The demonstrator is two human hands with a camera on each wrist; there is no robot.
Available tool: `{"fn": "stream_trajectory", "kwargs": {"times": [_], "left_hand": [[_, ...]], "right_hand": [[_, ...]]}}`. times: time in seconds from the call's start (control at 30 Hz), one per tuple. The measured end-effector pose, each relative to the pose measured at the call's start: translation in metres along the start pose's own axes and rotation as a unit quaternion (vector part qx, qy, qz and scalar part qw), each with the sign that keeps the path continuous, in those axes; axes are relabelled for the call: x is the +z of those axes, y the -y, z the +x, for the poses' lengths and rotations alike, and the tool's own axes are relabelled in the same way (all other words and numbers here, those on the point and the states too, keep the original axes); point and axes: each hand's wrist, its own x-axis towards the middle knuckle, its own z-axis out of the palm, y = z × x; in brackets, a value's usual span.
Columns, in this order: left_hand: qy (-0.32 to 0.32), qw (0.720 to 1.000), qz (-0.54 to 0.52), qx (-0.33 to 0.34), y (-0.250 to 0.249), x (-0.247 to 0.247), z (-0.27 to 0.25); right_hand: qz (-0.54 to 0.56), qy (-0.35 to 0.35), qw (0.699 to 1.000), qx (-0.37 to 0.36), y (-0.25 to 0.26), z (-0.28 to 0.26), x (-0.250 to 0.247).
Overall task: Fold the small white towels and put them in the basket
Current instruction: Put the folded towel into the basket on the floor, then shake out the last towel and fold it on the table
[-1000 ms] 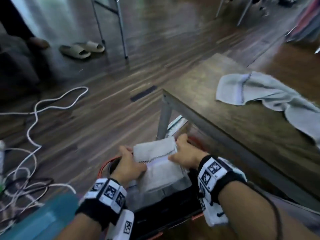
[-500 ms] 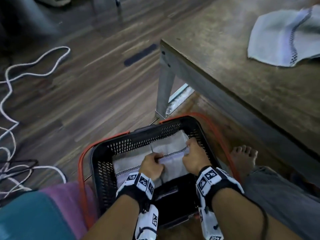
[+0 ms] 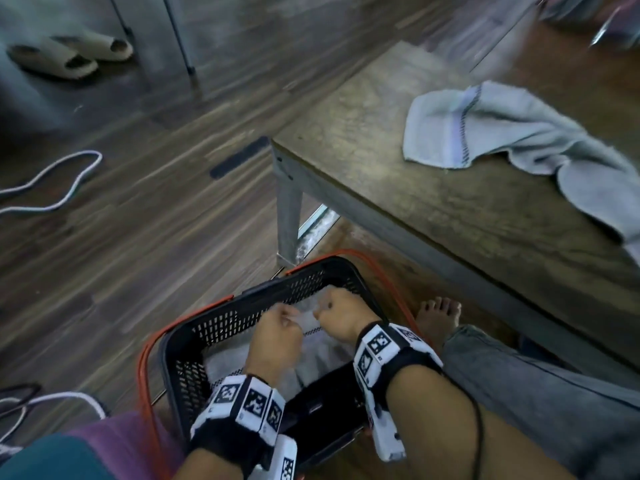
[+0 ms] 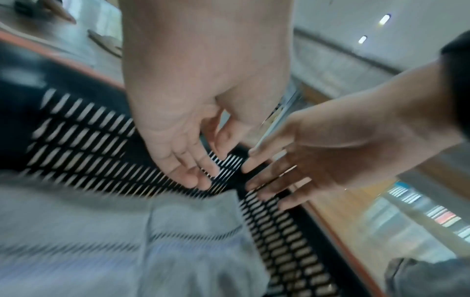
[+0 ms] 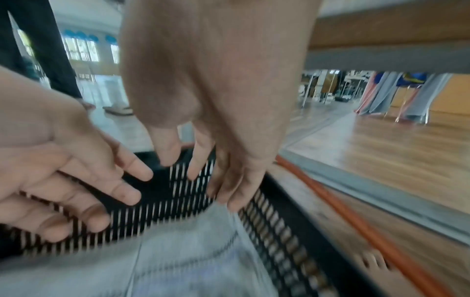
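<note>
A black mesh basket (image 3: 242,313) with orange handles stands on the floor by the table leg. Folded white towels (image 3: 322,344) with a dark stitched stripe lie inside it, also visible in the left wrist view (image 4: 178,241) and the right wrist view (image 5: 190,251). My left hand (image 3: 277,329) and right hand (image 3: 341,311) hover side by side over the towels. In the wrist views the left hand (image 4: 195,172) and the right hand (image 5: 226,193) have loose, spread fingers and hold nothing. The right fingertips are just at the top towel's far corner. An unfolded white towel (image 3: 502,133) lies on the wooden table (image 3: 381,188).
The table leg (image 3: 289,223) stands just beyond the basket. A bare foot (image 3: 438,317) and a trouser leg lie right of it. A purple and teal cushion (image 3: 104,441) is at the lower left. White cables (image 3: 52,188) and slippers (image 3: 69,53) lie on the floor.
Both hands lowered the folded towel into the basket while holding its sides. They have let go and their fingers now hang loose above it.
</note>
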Motion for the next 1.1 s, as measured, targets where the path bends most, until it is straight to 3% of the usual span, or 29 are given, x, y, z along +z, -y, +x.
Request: {"fn": "stream_trajectory", "kwargs": {"times": [0.17, 0.3, 0.37, 0.43, 0.5, 0.6, 0.77, 0.83, 0.9, 0.97, 1.1], "left_hand": [[-0.085, 0.985, -0.068, 0.134, -0.091, -0.026, -0.024], [-0.145, 0.953, -0.025, 0.264, -0.163, -0.024, -0.03], [-0.126, 0.941, 0.001, 0.314, -0.198, -0.012, -0.029], [-0.059, 0.93, 0.088, 0.351, -0.227, 0.008, -0.022], [0.006, 0.894, 0.251, 0.371, -0.248, 0.028, -0.012], [0.054, 0.856, 0.372, 0.356, -0.272, 0.05, -0.001], [0.024, 0.83, 0.451, 0.328, -0.292, 0.069, -0.003], [0.0, 0.831, 0.437, 0.344, -0.302, 0.075, -0.011], [-0.008, 0.853, 0.372, 0.366, -0.317, 0.082, -0.028], [0.018, 0.862, 0.299, 0.41, -0.338, 0.093, -0.05], [0.067, 0.852, 0.151, 0.496, -0.387, 0.115, -0.109]], "right_hand": [[-0.048, 0.04, 0.997, -0.053, 0.048, -0.054, -0.075], [-0.087, 0.057, 0.989, -0.101, 0.064, -0.113, -0.145], [-0.098, 0.021, 0.989, -0.112, 0.059, -0.137, -0.18], [-0.111, -0.051, 0.986, -0.11, 0.045, -0.153, -0.21], [-0.129, -0.125, 0.977, -0.111, 0.024, -0.162, -0.233], [-0.108, -0.182, 0.971, -0.116, -0.011, -0.168, -0.256], [-0.062, -0.205, 0.969, -0.12, -0.062, -0.173, -0.276], [-0.055, -0.208, 0.969, -0.12, -0.077, -0.178, -0.281], [-0.05, -0.211, 0.97, -0.111, -0.091, -0.186, -0.284], [-0.05, -0.218, 0.969, -0.105, -0.103, -0.197, -0.287], [-0.054, -0.253, 0.96, -0.111, -0.122, -0.224, -0.291]]}}
